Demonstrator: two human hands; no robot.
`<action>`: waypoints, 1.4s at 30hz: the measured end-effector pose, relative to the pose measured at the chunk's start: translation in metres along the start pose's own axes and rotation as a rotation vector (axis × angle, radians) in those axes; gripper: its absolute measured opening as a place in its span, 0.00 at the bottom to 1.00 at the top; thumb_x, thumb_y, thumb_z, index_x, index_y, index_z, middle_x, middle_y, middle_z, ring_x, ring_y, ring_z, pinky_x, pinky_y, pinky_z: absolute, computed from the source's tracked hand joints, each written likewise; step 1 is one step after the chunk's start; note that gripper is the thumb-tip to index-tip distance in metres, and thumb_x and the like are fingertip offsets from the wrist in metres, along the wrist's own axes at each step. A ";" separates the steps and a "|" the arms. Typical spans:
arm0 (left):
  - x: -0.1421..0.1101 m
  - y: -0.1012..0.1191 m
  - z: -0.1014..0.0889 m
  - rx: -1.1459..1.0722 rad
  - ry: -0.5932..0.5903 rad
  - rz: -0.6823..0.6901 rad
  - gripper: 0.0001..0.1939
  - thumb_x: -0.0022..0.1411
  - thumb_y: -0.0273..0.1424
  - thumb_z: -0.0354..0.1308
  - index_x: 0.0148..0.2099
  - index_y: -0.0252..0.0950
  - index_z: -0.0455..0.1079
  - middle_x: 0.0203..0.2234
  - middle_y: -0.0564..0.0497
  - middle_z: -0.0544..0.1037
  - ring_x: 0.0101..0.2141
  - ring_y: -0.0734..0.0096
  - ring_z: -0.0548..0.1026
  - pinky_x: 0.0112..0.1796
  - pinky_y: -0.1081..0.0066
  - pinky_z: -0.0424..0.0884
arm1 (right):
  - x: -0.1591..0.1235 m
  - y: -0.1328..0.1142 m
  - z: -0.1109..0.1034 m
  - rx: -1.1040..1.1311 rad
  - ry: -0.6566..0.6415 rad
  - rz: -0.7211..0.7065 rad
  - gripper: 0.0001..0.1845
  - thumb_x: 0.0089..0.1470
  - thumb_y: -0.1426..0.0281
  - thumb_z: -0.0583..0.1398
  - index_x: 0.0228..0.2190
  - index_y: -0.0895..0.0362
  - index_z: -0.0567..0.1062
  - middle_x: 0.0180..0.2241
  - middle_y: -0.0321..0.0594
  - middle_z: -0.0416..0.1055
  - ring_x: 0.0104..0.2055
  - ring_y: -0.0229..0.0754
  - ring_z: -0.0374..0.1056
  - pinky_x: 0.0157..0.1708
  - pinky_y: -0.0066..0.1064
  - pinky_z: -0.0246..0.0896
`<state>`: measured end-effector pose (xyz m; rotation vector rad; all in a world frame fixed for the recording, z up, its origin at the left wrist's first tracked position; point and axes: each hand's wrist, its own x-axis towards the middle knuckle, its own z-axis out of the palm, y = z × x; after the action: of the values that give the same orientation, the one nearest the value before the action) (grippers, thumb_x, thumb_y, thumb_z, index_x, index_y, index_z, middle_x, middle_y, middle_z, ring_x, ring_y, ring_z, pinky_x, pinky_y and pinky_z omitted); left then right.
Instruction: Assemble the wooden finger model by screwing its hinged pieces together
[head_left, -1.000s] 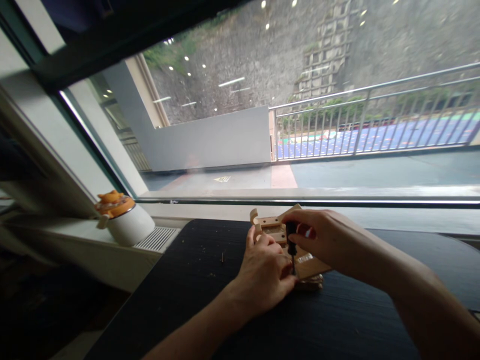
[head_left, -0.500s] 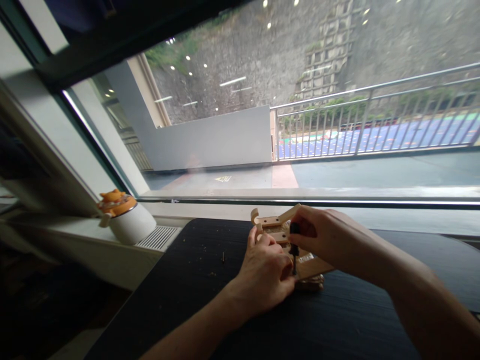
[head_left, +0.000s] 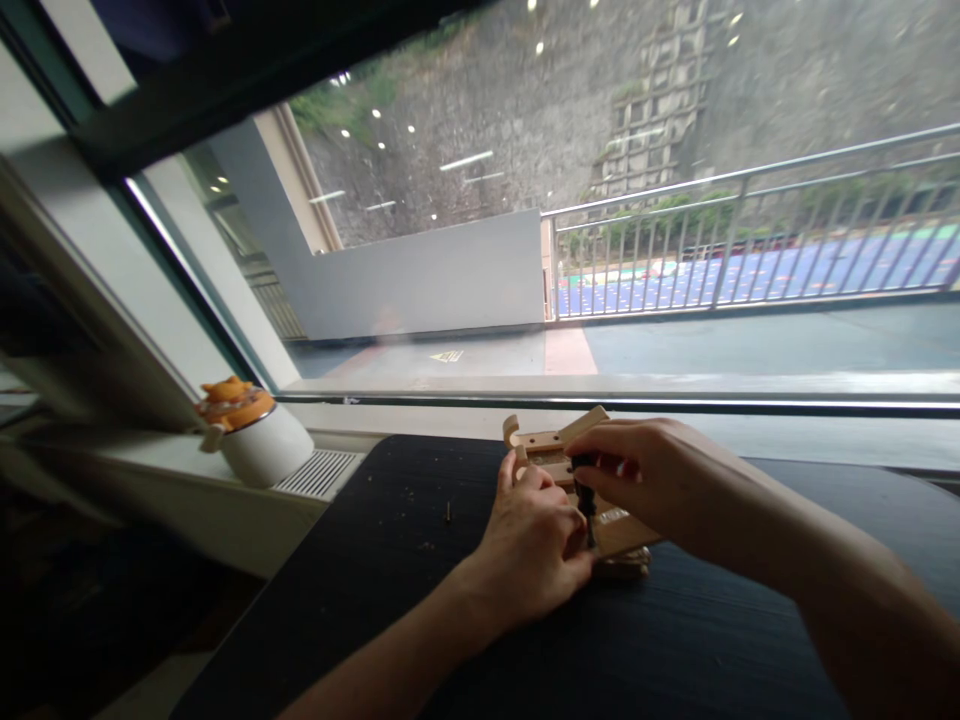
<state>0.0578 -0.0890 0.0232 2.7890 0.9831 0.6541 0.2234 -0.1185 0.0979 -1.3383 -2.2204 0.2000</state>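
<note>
A small wooden model (head_left: 551, 445) made of light plywood pieces lies on a black table (head_left: 390, 560) near the window. My left hand (head_left: 529, 545) rests on its near left side with fingers curled, holding it down. My right hand (head_left: 649, 475) is closed round the black handle of a small screwdriver (head_left: 583, 490). The screwdriver stands upright with its tip on the wooden model between my two hands.
A white jar with an orange cat-shaped lid (head_left: 251, 435) stands on the window sill at left, beside a vent grille (head_left: 319, 473). Wood crumbs and a small screw (head_left: 448, 513) lie on the table left of my hands. A large window (head_left: 600, 250) runs behind.
My right hand's fingers have shifted round the screwdriver handle, rising and then lowering again, while the screwdriver stays upright on the model. My left hand has kept its place.
</note>
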 end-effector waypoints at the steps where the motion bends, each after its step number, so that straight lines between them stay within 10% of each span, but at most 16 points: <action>1: 0.000 0.000 0.000 -0.003 -0.001 0.002 0.06 0.54 0.34 0.62 0.26 0.38 0.72 0.27 0.54 0.76 0.41 0.63 0.68 0.60 0.51 0.39 | 0.000 0.002 0.000 -0.016 0.001 0.012 0.11 0.54 0.71 0.56 0.31 0.53 0.79 0.26 0.34 0.75 0.26 0.35 0.66 0.25 0.25 0.53; 9: 0.000 -0.001 -0.001 0.012 -0.025 0.002 0.07 0.53 0.34 0.63 0.26 0.38 0.71 0.23 0.54 0.74 0.41 0.63 0.68 0.59 0.49 0.41 | 0.001 0.017 0.005 -0.111 0.043 0.127 0.10 0.55 0.67 0.55 0.26 0.54 0.75 0.17 0.30 0.67 0.19 0.33 0.58 0.19 0.26 0.46; 20: 0.000 0.001 -0.001 -0.010 0.008 -0.003 0.08 0.53 0.32 0.61 0.23 0.37 0.70 0.27 0.53 0.75 0.41 0.64 0.68 0.58 0.50 0.43 | -0.003 0.001 -0.002 0.136 -0.066 -0.051 0.21 0.56 0.74 0.54 0.48 0.45 0.75 0.40 0.33 0.77 0.40 0.39 0.70 0.39 0.25 0.60; 36: 0.000 -0.001 -0.001 0.001 -0.018 0.003 0.06 0.53 0.34 0.63 0.26 0.39 0.72 0.24 0.55 0.75 0.41 0.63 0.68 0.59 0.50 0.41 | 0.001 0.013 0.000 -0.131 0.014 0.067 0.12 0.55 0.69 0.56 0.23 0.56 0.75 0.21 0.33 0.70 0.21 0.33 0.59 0.20 0.25 0.47; 42: 0.000 0.001 -0.002 -0.017 -0.001 -0.011 0.06 0.54 0.33 0.61 0.26 0.39 0.71 0.25 0.54 0.75 0.40 0.64 0.69 0.59 0.50 0.41 | -0.004 0.005 -0.003 0.017 -0.038 0.003 0.19 0.55 0.74 0.54 0.45 0.49 0.77 0.35 0.37 0.77 0.31 0.38 0.69 0.27 0.25 0.57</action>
<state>0.0573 -0.0896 0.0252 2.7671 0.9865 0.6569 0.2302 -0.1194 0.0967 -1.3397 -2.2432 0.2469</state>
